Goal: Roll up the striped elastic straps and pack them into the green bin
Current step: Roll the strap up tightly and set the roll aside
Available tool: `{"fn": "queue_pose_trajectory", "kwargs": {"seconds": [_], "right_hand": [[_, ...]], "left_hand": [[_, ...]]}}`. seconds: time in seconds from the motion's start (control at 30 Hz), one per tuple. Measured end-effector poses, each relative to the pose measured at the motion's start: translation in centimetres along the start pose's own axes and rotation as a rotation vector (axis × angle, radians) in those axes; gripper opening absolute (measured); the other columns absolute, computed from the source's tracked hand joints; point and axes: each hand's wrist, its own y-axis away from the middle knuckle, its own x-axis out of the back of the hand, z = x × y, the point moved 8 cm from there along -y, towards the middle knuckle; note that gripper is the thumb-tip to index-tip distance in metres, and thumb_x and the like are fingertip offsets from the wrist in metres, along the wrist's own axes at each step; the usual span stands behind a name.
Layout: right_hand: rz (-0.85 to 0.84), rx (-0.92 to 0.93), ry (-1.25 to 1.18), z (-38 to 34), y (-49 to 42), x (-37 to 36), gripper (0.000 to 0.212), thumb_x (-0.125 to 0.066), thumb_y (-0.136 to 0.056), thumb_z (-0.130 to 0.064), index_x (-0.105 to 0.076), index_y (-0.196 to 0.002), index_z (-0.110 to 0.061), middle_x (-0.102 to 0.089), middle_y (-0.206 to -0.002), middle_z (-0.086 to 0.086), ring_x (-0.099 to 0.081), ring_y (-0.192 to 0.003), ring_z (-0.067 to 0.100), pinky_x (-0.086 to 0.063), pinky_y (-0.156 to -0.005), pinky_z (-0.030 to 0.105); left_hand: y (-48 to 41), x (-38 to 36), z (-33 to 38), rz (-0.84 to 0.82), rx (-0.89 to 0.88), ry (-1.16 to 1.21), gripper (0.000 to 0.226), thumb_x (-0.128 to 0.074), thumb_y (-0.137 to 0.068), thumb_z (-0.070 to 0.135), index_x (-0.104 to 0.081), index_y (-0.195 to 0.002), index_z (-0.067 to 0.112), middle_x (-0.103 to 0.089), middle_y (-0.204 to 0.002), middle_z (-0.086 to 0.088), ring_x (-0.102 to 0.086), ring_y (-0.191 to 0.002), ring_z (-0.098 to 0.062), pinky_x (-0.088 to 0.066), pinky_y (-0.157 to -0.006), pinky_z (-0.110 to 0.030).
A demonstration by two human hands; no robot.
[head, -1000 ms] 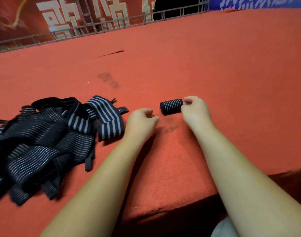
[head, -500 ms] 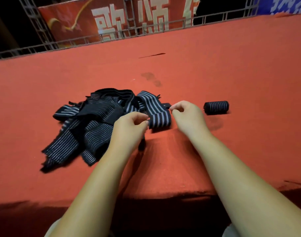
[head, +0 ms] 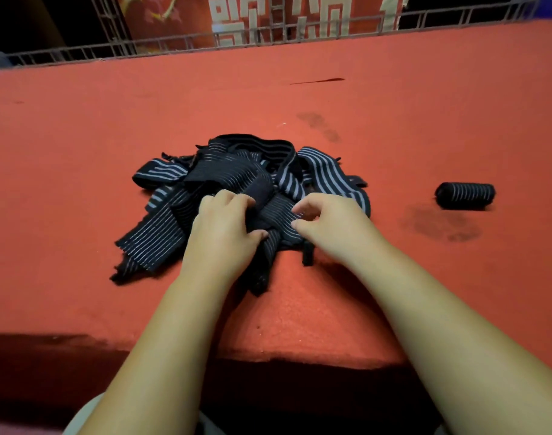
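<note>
Here the pile of striped elastic straps [head: 224,171] lies loose and tangled near the middle of the red carpeted surface [head: 111,114], black bands with pale lines crossing over one another, some ends trailing toward the near edge. Both hands are on its near side. The left hand [head: 221,237] has its fingers curled over the top of a dark fold of strap and its thumb tucked under, so the fold is gripped between them. The right hand [head: 334,230] sits just beside it, fingers bent, with the forefinger and thumb brought close together on a finely striped band at the front of the pile; it looks like a pinch, though how firmly it holds cannot be told. A short black strap end [head: 308,257] hangs down in front of the pile, just below the right hand. Well apart to the right, one rolled strap [head: 465,196] lies on its side on the carpet as a tight dark cylinder ringed with pale stripes, touched by neither hand. A broad dark stain [head: 441,226] marks the carpet just in front of the roll, and a fainter smudge [head: 320,125] shows beyond the pile. Farther back a thin dark mark [head: 318,80] cuts across the red. Along the far edge runs a metal railing [head: 142,47], with a red banner [head: 281,17] bearing large pale characters behind it.
</note>
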Motion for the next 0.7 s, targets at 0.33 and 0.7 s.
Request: {"fn": "queue_pose_trajectory", "kwargs": {"seconds": [0.33, 0.7], "right_hand": [[0.028, 0.064, 0.488, -1.1, 0.6, -1.9, 0.064, -0.070, -0.088, -0.058, -0.060, -0.143, -0.027, -0.059, -0.134, 0.000, -0.053, -0.130, 0.028, -0.046, -0.108, 0.043], [0.053, 0.106, 0.559, -1.2, 0.7, -1.6, 0.034, -0.056, -0.095, -0.046, -0.076, -0.113, -0.024, -0.076, -0.109, 0.001, -0.068, -0.109, 0.031, -0.049, -0.091, 0.041]], "left_hand": [[-0.6, -0.9, -1.3, -0.018, 0.154, 0.132, 0.067, -0.087, -0.087, 0.041, -0.055, -0.144, 0.027, -0.067, -0.129, -0.003, -0.050, -0.130, -0.032, -0.047, -0.111, -0.052], [-0.1, -1.6, -1.5, -0.044, 0.133, 0.157, 0.066, -0.087, -0.085, 0.034, -0.045, -0.135, 0.039, -0.070, -0.125, -0.003, -0.060, -0.121, -0.032, -0.052, -0.105, -0.052]]}}
